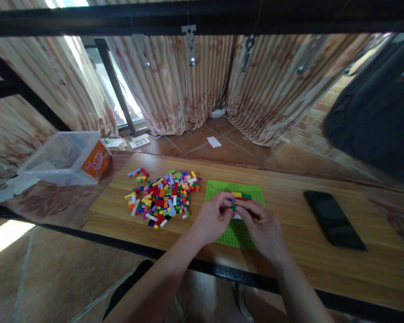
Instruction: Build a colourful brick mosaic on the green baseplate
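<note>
Both of my hands meet over a bright green studded baseplate (237, 237) on the wooden board. My left hand (211, 219) is closed, its thumb and fingers pinched at a small green toy brick (234, 208). From the other side, my right hand (264, 226) closes its fingertips on the same brick. Just behind the fingers, a yellow brick (236, 194), a green brick (247, 196) and some red show on the plate. A whitish piece lies below the fingertips, mostly covered. My fingers hide the middle of the plate.
Left of the plate spreads a heap of mixed toy bricks (161, 197). A black phone (334, 220) lies on the board (291, 202) at the right. A clear plastic bin (59, 157) with an orange label stands at the far left. A dark bar (202, 18) crosses overhead with hanging clips.
</note>
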Demonstrator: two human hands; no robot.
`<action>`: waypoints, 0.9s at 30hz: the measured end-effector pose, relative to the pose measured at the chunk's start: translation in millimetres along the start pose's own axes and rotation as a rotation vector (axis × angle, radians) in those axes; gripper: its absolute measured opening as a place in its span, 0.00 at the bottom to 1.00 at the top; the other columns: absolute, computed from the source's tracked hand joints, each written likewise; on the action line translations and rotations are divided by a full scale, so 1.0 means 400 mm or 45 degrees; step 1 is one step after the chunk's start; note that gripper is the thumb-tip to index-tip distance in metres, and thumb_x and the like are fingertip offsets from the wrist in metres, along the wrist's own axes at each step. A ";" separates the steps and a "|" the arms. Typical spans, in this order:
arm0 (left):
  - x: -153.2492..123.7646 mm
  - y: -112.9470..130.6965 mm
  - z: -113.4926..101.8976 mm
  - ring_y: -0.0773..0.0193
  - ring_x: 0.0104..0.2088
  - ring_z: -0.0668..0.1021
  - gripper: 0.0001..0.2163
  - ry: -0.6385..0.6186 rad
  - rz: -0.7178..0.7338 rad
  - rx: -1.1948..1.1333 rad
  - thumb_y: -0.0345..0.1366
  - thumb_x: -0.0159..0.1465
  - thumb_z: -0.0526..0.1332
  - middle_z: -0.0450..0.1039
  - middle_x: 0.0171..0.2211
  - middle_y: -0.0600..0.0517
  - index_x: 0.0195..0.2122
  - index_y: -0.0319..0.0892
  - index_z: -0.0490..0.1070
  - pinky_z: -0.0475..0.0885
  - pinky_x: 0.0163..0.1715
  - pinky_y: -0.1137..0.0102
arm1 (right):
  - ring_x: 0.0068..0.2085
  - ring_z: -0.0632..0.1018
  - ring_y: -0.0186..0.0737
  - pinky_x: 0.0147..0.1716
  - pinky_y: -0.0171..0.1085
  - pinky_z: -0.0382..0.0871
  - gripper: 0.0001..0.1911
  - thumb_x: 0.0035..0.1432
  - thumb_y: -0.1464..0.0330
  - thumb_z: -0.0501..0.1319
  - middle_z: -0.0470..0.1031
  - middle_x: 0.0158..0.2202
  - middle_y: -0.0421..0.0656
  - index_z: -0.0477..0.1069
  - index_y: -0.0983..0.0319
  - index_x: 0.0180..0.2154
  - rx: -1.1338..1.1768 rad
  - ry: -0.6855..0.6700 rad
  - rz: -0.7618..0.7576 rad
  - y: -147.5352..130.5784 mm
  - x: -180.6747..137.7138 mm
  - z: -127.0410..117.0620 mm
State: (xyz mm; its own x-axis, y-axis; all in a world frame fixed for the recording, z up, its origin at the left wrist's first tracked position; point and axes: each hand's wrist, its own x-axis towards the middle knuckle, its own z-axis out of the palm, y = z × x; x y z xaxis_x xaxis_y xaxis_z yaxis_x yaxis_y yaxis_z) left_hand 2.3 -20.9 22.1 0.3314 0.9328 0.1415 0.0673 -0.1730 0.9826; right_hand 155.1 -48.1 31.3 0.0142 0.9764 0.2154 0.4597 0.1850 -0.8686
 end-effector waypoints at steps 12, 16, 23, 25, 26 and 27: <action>-0.007 0.003 0.017 0.64 0.36 0.80 0.13 0.130 -0.075 0.146 0.24 0.58 0.58 0.78 0.36 0.49 0.44 0.40 0.68 0.76 0.39 0.69 | 0.39 0.78 0.43 0.39 0.41 0.71 0.12 0.63 0.65 0.54 0.78 0.37 0.46 0.76 0.59 0.37 -0.318 0.130 -0.117 -0.005 -0.011 0.034; -0.003 0.001 0.023 0.65 0.34 0.80 0.13 0.199 -0.150 0.178 0.24 0.57 0.59 0.79 0.34 0.50 0.44 0.40 0.70 0.75 0.37 0.70 | 0.39 0.78 0.43 0.40 0.41 0.71 0.12 0.63 0.66 0.53 0.78 0.38 0.46 0.76 0.59 0.37 -0.449 0.210 -0.157 -0.010 -0.015 0.047; 0.006 -0.001 -0.022 0.63 0.30 0.79 0.11 0.193 -0.201 0.523 0.25 0.56 0.58 0.79 0.32 0.50 0.37 0.40 0.76 0.73 0.32 0.70 | 0.41 0.78 0.44 0.42 0.41 0.70 0.13 0.63 0.65 0.54 0.78 0.40 0.48 0.76 0.61 0.38 -0.469 0.197 -0.070 0.021 0.004 0.003; 0.007 -0.003 -0.035 0.63 0.30 0.78 0.11 0.182 -0.195 0.624 0.26 0.57 0.57 0.80 0.32 0.50 0.36 0.41 0.78 0.72 0.32 0.70 | 0.41 0.78 0.44 0.42 0.42 0.70 0.13 0.63 0.65 0.54 0.78 0.40 0.47 0.77 0.61 0.38 -0.476 0.155 -0.064 0.031 0.007 -0.008; 0.007 -0.003 -0.039 0.63 0.30 0.78 0.11 0.167 -0.193 0.653 0.27 0.57 0.57 0.80 0.32 0.51 0.36 0.41 0.78 0.72 0.33 0.70 | 0.41 0.78 0.43 0.42 0.42 0.70 0.13 0.63 0.65 0.54 0.78 0.40 0.47 0.77 0.60 0.38 -0.476 0.127 -0.075 0.034 0.007 -0.010; 0.006 -0.002 -0.042 0.63 0.30 0.77 0.11 0.149 -0.192 0.670 0.27 0.58 0.57 0.80 0.31 0.51 0.36 0.41 0.79 0.72 0.33 0.70 | 0.41 0.78 0.43 0.42 0.42 0.70 0.13 0.63 0.64 0.54 0.78 0.40 0.46 0.76 0.60 0.39 -0.475 0.094 -0.092 0.035 0.006 -0.010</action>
State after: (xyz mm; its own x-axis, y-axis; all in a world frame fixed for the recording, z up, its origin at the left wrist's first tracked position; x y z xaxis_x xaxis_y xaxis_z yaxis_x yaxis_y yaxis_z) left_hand -12.6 -13.2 23.6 0.1773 0.9831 0.0459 0.5766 -0.1416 0.8046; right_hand 165.1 -43.4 21.2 0.0274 0.9492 0.3134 0.7533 0.1865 -0.6306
